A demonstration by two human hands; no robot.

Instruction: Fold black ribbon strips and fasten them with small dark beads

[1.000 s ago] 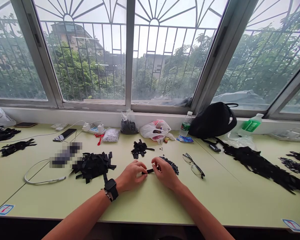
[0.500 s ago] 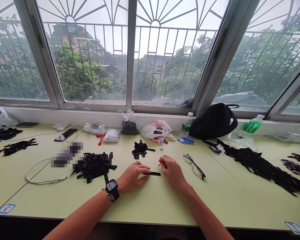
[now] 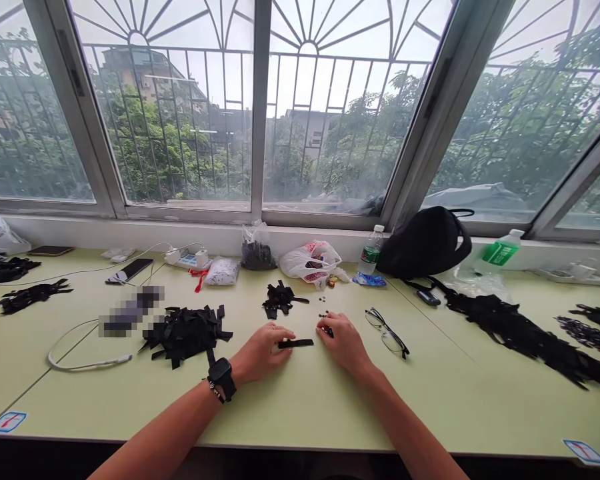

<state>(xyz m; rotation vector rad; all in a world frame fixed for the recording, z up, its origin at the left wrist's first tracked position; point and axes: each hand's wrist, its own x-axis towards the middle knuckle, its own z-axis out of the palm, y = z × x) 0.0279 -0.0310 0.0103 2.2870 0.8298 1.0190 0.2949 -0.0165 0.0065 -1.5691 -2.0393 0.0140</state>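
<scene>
Left hand (image 3: 260, 351) lies palm down on the pale green table (image 3: 305, 413), fingers curled inward; fingertips at the left end of a narrow black strip (image 3: 296, 343). Strip lies flat and roughly level across the gap between the hands. Whether the left hand grips it or only touches it: cannot tell from this view. Right hand (image 3: 345, 343) is narrowly cupped, fingertips (image 3: 324, 331) drawn together just beside the strip's right end. A small dark item may be pinched there, but it is too small to confirm. Small dark studs (image 3: 324, 315) lie scattered just above these fingertips.

Black wristwatch (image 3: 221, 373) and a beaded bracelet (image 3: 215, 391) on left wrist. Left of the hands, a heap of cut black strips (image 3: 185, 333); a smaller black bundle (image 3: 280, 299) ahead of them. Right of the right hand, folded-open eyeglasses (image 3: 386, 332).

Farther along the table: a white cable (image 3: 80, 351), a power strip (image 3: 187, 258), a clear bag of dark pieces (image 3: 257, 255), a white plastic bag (image 3: 310, 261), a water bottle (image 3: 373, 250), a black backpack (image 3: 425, 243), and long black strip bundles (image 3: 515, 340) at right. Barred windows run behind.
</scene>
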